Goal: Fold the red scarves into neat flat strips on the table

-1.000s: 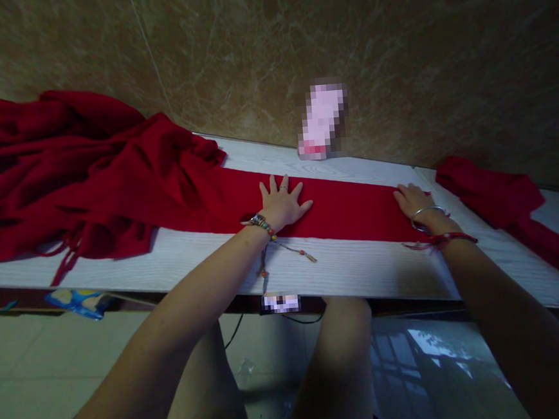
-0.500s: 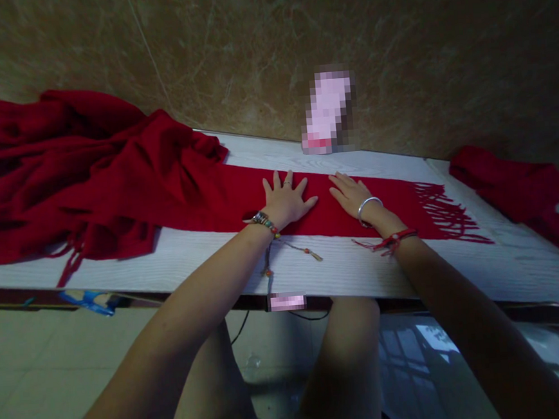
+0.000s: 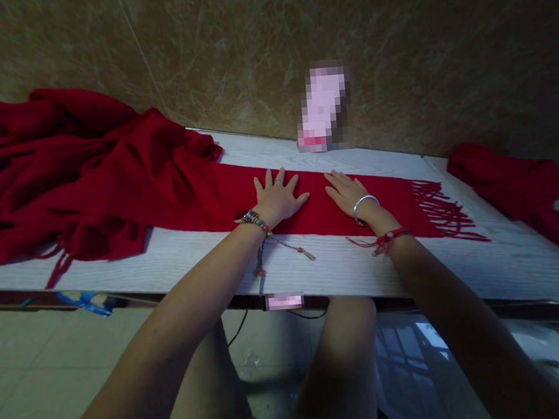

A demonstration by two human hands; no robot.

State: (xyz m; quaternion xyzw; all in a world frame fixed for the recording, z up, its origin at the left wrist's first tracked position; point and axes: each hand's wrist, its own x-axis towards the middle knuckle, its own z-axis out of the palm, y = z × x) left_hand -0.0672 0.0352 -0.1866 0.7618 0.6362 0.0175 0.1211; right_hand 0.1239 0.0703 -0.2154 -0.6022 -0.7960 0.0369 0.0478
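A red fringed scarf [image 3: 390,201] lies flat along the white wood-grain table. Its fringe spreads out at the right end, while to the left the red cloth bunches into a loose, wrinkled heap [image 3: 88,179]. My left hand [image 3: 279,200] rests palm down on the flat stretch with its fingers spread. To its right, my right hand [image 3: 350,194] also lies flat on the scarf, fingers stretched out and nearly together. Neither hand grips the cloth. Beaded and braided bracelets circle my wrists, along with a silver bangle on the right.
Another red cloth [image 3: 510,185] lies folded at the table's right end. A pixelated pink-and-white object [image 3: 322,109] leans against the brown marbled wall [image 3: 229,58] behind. Below the front edge of the table [image 3: 206,260], a blue item [image 3: 86,303] and dark cables show.
My left hand has slid slightly to the left over the scarf. The right hand stays flat in nearly the same spot, and the whole view has shifted a little.
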